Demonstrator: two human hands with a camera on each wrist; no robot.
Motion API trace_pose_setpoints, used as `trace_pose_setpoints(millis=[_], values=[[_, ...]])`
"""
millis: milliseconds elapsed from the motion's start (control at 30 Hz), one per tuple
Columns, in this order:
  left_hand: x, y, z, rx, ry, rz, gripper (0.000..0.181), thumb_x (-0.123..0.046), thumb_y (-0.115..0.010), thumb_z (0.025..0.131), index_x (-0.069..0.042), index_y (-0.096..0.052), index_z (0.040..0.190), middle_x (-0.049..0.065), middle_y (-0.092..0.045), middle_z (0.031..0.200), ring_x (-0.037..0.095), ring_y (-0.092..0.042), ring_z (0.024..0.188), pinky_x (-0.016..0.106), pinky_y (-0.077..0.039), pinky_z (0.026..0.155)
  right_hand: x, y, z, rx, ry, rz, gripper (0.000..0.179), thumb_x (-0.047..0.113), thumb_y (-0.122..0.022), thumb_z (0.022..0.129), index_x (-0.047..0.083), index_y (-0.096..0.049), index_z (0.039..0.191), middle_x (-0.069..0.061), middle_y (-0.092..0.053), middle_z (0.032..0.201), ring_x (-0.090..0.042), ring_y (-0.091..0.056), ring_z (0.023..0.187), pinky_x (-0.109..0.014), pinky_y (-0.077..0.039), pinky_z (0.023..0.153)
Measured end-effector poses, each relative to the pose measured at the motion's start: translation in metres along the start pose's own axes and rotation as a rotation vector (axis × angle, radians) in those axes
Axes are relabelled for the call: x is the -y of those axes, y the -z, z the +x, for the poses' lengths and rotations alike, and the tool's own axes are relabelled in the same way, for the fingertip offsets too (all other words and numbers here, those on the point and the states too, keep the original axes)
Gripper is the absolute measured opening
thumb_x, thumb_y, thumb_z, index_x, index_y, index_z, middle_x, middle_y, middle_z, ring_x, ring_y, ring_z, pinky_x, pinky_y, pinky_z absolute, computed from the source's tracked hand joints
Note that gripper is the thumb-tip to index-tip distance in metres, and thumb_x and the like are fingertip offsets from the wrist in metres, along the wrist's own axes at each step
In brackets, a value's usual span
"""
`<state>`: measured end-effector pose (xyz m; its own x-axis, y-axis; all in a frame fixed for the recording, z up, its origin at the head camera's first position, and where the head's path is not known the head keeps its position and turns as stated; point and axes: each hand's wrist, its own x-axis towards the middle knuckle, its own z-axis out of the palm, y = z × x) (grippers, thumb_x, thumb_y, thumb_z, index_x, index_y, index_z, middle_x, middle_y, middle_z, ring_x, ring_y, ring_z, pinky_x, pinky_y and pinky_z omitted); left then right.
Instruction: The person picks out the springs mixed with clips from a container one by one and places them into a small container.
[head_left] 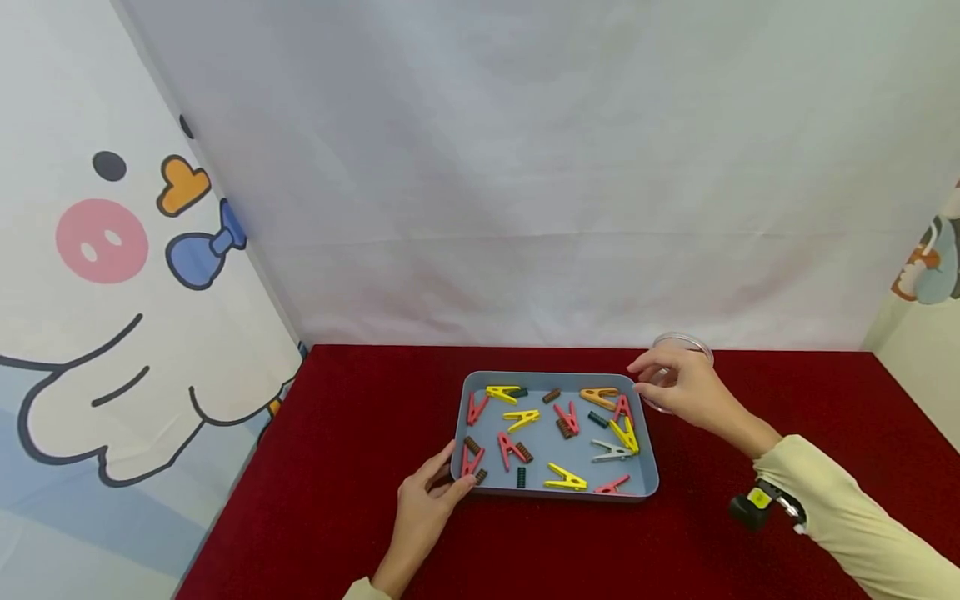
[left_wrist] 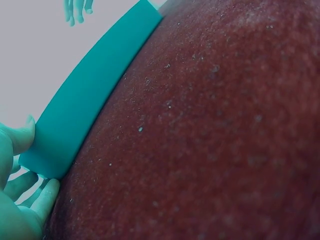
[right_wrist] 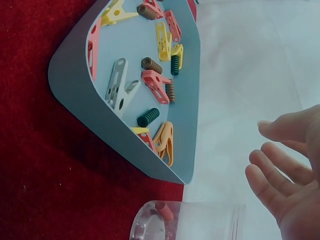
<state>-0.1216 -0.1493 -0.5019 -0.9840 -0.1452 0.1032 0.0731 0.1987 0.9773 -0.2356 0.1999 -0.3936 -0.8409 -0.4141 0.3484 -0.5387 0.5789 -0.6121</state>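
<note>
My left hand (head_left: 423,500) grips the near left corner of a blue-grey tray (head_left: 551,447), thumb at its rim, as the left wrist view also shows. Clothespin-like plastic clips lie scattered in the tray: red clips (head_left: 511,450), yellow clips (head_left: 522,418), an orange clip (head_left: 598,397) and a pale grey clip (head_left: 611,451). Among them lie dark green springs (head_left: 521,477) and brown springs (head_left: 551,395). Past the tray's right end, my right hand (head_left: 678,385) hovers by a clear jar (right_wrist: 200,220), fingers loosely bent and holding nothing. Inside the jar is a small red spring-like piece (right_wrist: 164,211).
Dark red cloth (head_left: 360,433) covers the table. A white curtain (head_left: 555,208) hangs behind its back edge, and a cartoon-printed sheet (head_left: 112,350) stands along the left. The clear jar is near the back, close to the tray's far right corner.
</note>
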Motion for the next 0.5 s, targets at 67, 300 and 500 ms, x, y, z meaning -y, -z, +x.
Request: trace_pose_setpoints(millis=[67,300,500], values=[[-0.0006,0.0003,0.0001,0.006,-0.011,0.002,0.058,-0.024,-0.072,0.072,-0.015,-0.051,0.125,0.007,-0.051,0.123,0.021,-0.053,0.105,0.024,-0.048,0.074,-0.0007,-0.0028,-0.0001,0.006,0.006,-0.015,0.024,0.006,-0.071,0.072,0.013,-0.064,0.094,-0.003,-0.06,0.082,-0.016,-0.056,0.071,-0.025,-0.048,0.057],[-0.0015,0.0,-0.0004,0.012,-0.034,0.013,0.058,-0.024,-0.072,0.073,-0.014,-0.05,0.125,0.009,-0.05,0.124,0.023,-0.052,0.106,0.025,-0.048,0.074,-0.0003,-0.0083,0.0006,0.01,0.025,-0.08,0.025,0.006,-0.072,0.071,0.015,-0.064,0.092,0.004,-0.06,0.08,-0.011,-0.055,0.069,-0.025,-0.048,0.059],[-0.0007,0.0003,-0.0006,-0.005,-0.015,0.022,0.057,-0.022,-0.072,0.072,-0.015,-0.051,0.125,0.006,-0.05,0.123,0.02,-0.053,0.105,0.025,-0.049,0.074,0.0001,-0.0111,0.0027,0.017,0.044,-0.079,0.024,0.004,-0.072,0.071,0.013,-0.065,0.091,0.003,-0.06,0.08,-0.012,-0.054,0.068,-0.024,-0.047,0.057]])
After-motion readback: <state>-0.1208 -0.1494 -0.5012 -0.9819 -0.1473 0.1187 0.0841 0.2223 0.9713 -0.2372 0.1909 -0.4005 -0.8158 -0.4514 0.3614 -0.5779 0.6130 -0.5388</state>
